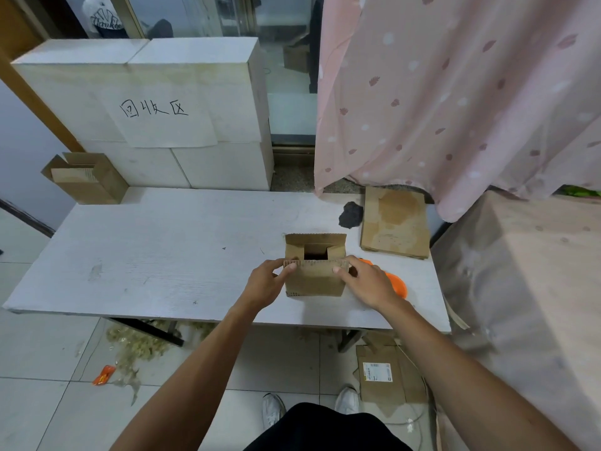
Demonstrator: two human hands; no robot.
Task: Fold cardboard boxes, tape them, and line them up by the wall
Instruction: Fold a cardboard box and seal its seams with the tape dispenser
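A small brown cardboard box (314,277) stands on the white table (162,249), its top flaps partly folded and a dark opening showing. My left hand (266,283) pinches the near flap at its left corner. At the right corner, my right hand (367,283) grips the same flap, thumb on the front face. An orange tape dispenser (397,283) lies just behind my right hand, partly hidden. A stack of flat cardboard blanks (395,222) lies at the table's far right. One folded box (89,179) with open flaps stands at the far left by the wall.
Large white blocks (146,109) with a handwritten paper sign line the back of the table. A pink curtain (455,92) hangs at the right. A dark rag (351,214) lies near the blanks. Flattened cardboard (387,374) and debris lie on the tiled floor.
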